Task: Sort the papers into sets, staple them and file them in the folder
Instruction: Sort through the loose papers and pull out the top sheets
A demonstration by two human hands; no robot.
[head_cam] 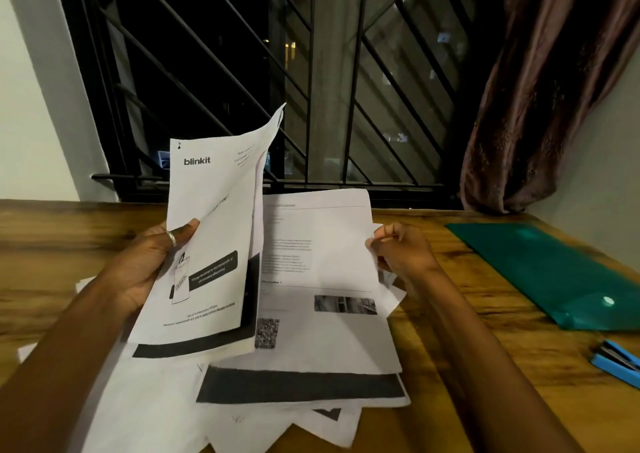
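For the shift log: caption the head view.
Left hand holds white printed sheets, right hand pinches another sheet; green plastic folder, blue stapler untouched on wooden table.

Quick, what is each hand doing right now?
Left hand: grips a raised bundle of blinkit papers, thumb on the front page.
Right hand: pinches the right edge of a printed sheet.

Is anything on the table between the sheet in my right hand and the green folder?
Nothing visible. Only wooden table shows between the right hand pinching the sheet and the green folder. The blue stapler sits nearer the person, below the folder, off that path.
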